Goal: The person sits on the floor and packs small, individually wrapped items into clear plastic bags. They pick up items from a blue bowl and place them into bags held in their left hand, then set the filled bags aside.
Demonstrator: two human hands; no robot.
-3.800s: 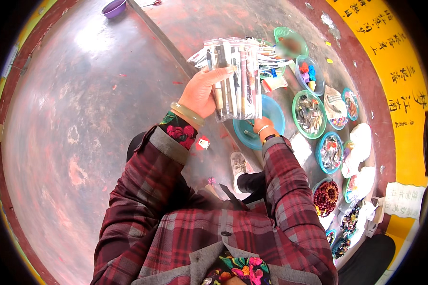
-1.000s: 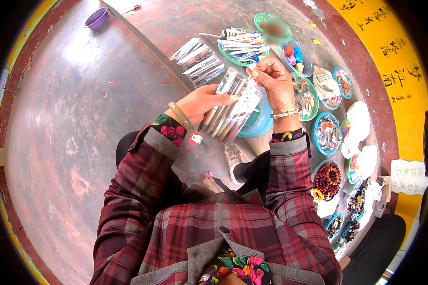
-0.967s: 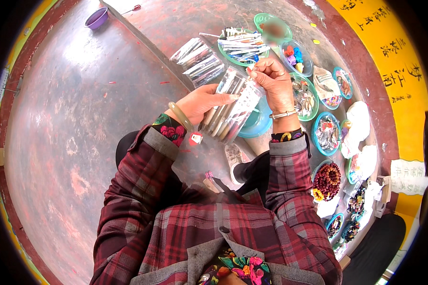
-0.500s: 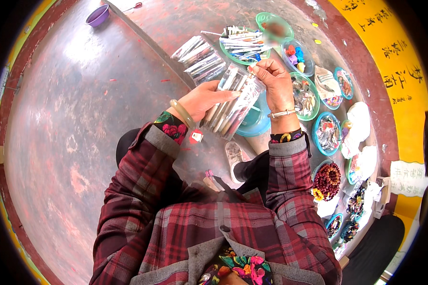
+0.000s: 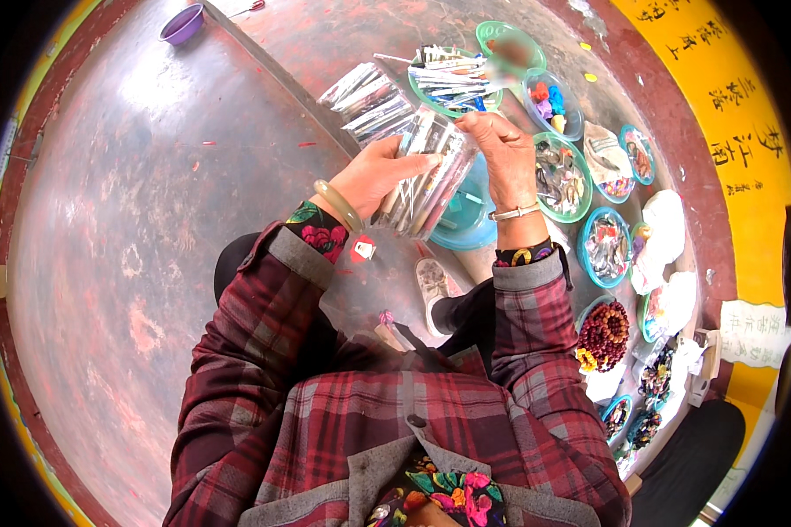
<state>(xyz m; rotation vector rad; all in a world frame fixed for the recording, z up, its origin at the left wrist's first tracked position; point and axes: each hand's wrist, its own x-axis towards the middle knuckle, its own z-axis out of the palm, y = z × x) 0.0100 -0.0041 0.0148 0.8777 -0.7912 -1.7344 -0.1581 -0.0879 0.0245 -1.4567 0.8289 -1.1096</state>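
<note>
Clear, glossy plastic sleeves form the bundle of packets (image 5: 426,180) held between left hand (image 5: 373,176) and right hand (image 5: 501,149). Smooth, pale green bangle (image 5: 338,204), stone-like and polished, on the left wrist; thin metal bracelet (image 5: 514,212) on the right. Woven plaid cloth sleeves (image 5: 264,316), matt. Glossy plastic bowls (image 5: 606,250), green and blue. Worn, blotchy reddish floor (image 5: 149,220) with a dull sheen.

Worn reddish floor (image 5: 132,263): coloured bowls (image 5: 561,180) of trinkets at right, clear packets (image 5: 369,95), purple bowl (image 5: 183,23) far left.
</note>
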